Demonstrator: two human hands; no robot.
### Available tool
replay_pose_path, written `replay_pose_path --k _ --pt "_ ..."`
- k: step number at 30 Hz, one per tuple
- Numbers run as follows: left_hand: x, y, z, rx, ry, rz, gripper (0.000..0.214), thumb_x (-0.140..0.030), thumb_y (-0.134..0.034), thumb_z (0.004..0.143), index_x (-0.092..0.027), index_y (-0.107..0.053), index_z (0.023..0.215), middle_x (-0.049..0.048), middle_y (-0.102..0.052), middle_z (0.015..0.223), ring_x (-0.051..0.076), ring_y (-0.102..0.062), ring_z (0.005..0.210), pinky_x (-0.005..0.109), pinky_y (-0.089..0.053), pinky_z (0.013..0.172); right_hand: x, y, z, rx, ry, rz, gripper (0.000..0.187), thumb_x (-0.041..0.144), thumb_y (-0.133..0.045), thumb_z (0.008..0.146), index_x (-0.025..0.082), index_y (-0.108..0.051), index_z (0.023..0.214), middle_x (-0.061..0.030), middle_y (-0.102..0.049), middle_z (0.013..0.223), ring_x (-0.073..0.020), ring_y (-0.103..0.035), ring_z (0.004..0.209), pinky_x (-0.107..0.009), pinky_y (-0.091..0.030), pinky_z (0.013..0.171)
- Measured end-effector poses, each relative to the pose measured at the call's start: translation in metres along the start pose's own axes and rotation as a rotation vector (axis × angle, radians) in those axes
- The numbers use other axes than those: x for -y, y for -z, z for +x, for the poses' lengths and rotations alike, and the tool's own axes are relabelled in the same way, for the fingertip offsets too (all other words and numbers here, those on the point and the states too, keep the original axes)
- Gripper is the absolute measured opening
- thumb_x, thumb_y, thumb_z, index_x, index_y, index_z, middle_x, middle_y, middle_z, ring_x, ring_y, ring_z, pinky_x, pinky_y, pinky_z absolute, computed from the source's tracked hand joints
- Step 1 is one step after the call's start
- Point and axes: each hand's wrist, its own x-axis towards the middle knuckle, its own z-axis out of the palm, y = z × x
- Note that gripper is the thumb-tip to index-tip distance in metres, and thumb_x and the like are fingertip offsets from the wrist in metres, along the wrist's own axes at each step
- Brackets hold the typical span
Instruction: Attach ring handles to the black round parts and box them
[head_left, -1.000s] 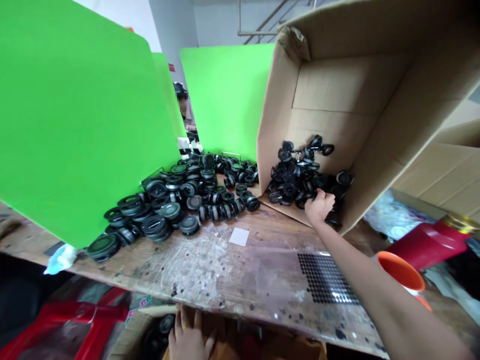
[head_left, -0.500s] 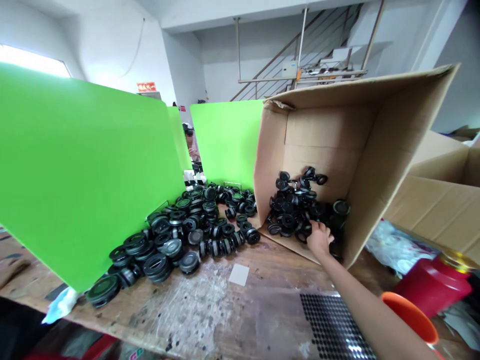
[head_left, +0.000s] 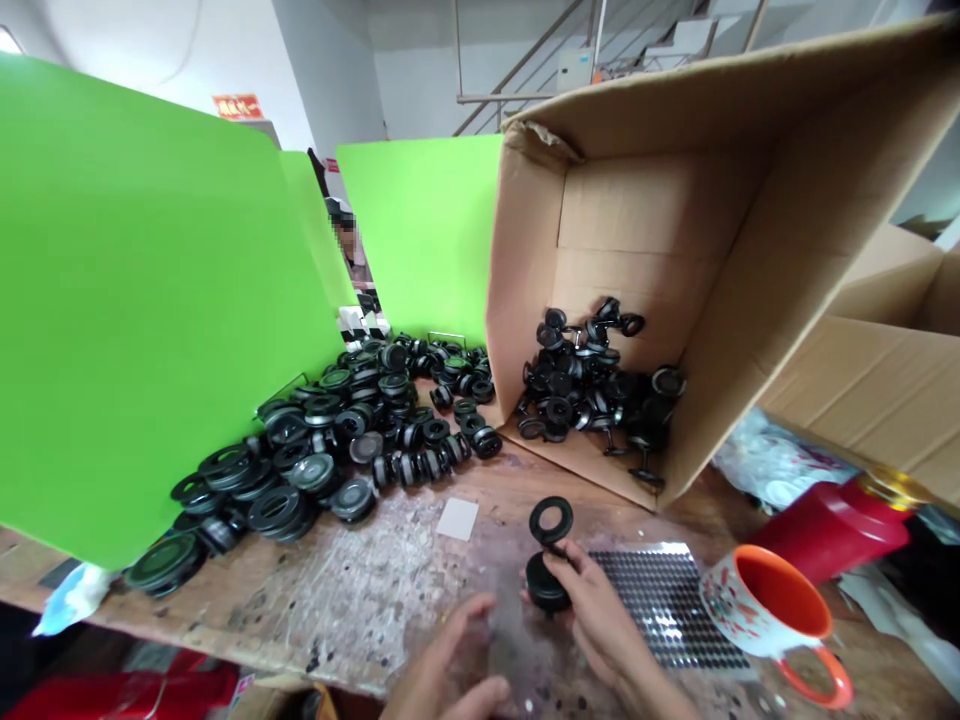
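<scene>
My right hand [head_left: 589, 595] grips a black stand [head_left: 549, 585] above the near part of the table. The stand has an open ring at one end and a thick round base at the other. My left hand [head_left: 454, 665] is to its left at the bottom edge, blurred, thumb and fingers apart, holding nothing. Behind them, more black stands [head_left: 577, 385] lie heaped inside a cardboard box [head_left: 637, 215] tipped on its side. A large pile of black round pieces [head_left: 360, 400] covers the table to the left, some with greenish tops.
Green panels [head_left: 150, 280] border the table [head_left: 375, 560] at the left and back. A sheet of small dark dots [head_left: 656, 600] lies to the right, beside a mug [head_left: 765, 605] and a red container [head_left: 832, 525]. A white square [head_left: 457, 519] lies mid-table. Someone is visible beyond the panel gap.
My right hand has come out of the box toward me with a black stand in it. My left hand has entered from below. The view has tilted down.
</scene>
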Motion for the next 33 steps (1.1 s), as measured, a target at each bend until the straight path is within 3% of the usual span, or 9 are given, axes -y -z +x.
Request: replay_pose_path --k 3,6,9,12,16,20,24,28,33 --pt "-0.023 -0.015 0.018 0.028 -0.179 -0.107 0.08 -0.024 -0.075 0.068 -0.024 -0.046 0.142 0.0089 -0.041 0.152 0.03 -0.034 0.141 0.043 -0.024 0.119 -0.013 -0.013 -0.014 -0.008 -0.032 0.061 0.045 0.051 -0.071 0.074 0.021 -0.061 0.107 -0.0058 -0.069 0.103 -0.0229 -0.066 0.097 -0.037 -0.054 0.085" --pt "-0.03 -0.03 0.028 -0.027 -0.156 -0.268 0.051 -0.02 -0.063 0.078 -0.023 -0.06 0.129 0.0094 -0.052 0.142 0.027 -0.043 0.135 0.042 -0.026 0.118 -0.02 -0.015 -0.024 -0.023 -0.004 -0.079 0.055 0.058 -0.065 0.078 0.022 -0.061 0.119 -0.0092 -0.063 0.126 -0.0246 -0.057 0.12 -0.039 -0.046 0.101" --pt "-0.025 -0.03 0.031 -0.094 -0.033 -0.481 0.036 -0.024 -0.064 0.081 -0.02 -0.065 0.116 0.0095 -0.065 0.123 0.026 -0.056 0.119 0.042 -0.037 0.111 -0.017 -0.003 -0.034 0.044 0.01 -0.247 0.057 0.059 -0.057 0.084 0.022 -0.058 0.127 -0.0106 -0.057 0.135 -0.0241 -0.056 0.122 -0.039 -0.047 0.099" --pt "-0.02 -0.018 0.031 -0.112 0.103 -0.765 0.039 -0.032 -0.07 0.079 -0.02 -0.061 0.114 0.0069 -0.065 0.113 0.024 -0.06 0.106 0.043 -0.047 0.1 -0.003 0.025 -0.037 0.091 0.145 -0.488 0.046 0.05 -0.056 0.086 0.019 -0.06 0.12 -0.011 -0.064 0.121 -0.0216 -0.064 0.104 -0.035 -0.053 0.085" --pt "-0.024 -0.002 0.028 -0.021 0.226 -1.111 0.038 -0.028 -0.072 0.079 -0.02 -0.059 0.114 0.0061 -0.062 0.115 0.022 -0.061 0.101 0.047 -0.051 0.094 0.016 0.075 -0.028 -0.109 0.422 -0.982 0.019 0.035 -0.054 0.086 0.019 -0.063 0.083 -0.005 -0.065 0.081 -0.0178 -0.06 0.073 -0.03 -0.05 0.068" --pt "-0.033 0.001 0.027 -0.013 0.373 -1.259 0.024 -0.025 -0.063 0.084 -0.017 -0.06 0.107 0.0082 -0.065 0.11 0.023 -0.063 0.096 0.045 -0.055 0.087 0.014 0.1 -0.016 -0.078 0.499 -1.223 0.017 0.025 -0.05 0.086 0.019 -0.06 0.073 -0.0043 -0.06 0.078 -0.0182 -0.057 0.072 -0.03 -0.046 0.067" --pt "-0.037 -0.004 0.03 -0.029 0.466 -1.297 0.025 -0.042 -0.056 0.089 -0.017 -0.057 0.092 0.0056 -0.065 0.086 0.019 -0.064 0.073 0.034 -0.056 0.063 0.001 0.094 -0.009 -0.012 0.521 -1.31 0.016 0.022 -0.047 0.086 0.019 -0.061 0.078 -0.0051 -0.06 0.083 -0.0195 -0.059 0.08 -0.031 -0.046 0.073" --pt "-0.03 -0.015 0.029 -0.196 0.482 -1.145 0.045 -0.064 -0.057 0.08 -0.019 -0.052 0.084 -0.0004 -0.056 0.066 0.014 -0.055 0.05 0.023 -0.043 0.039 -0.013 0.095 -0.001 -0.019 0.509 -1.435 0.019 0.022 -0.045 0.084 0.021 -0.057 0.069 -0.004 -0.058 0.076 -0.0196 -0.058 0.072 -0.031 -0.044 0.069" --pt "-0.027 -0.021 0.03 -0.247 0.418 -1.047 0.06 -0.079 -0.051 0.072 -0.02 -0.051 0.079 -0.0035 -0.049 0.058 0.011 -0.044 0.044 0.021 -0.035 0.036 -0.026 0.108 0.015 0.026 0.477 -1.529 0.018 0.025 -0.043 0.082 0.022 -0.054 0.069 -0.0051 -0.059 0.075 -0.0204 -0.06 0.069 -0.031 -0.042 0.065"
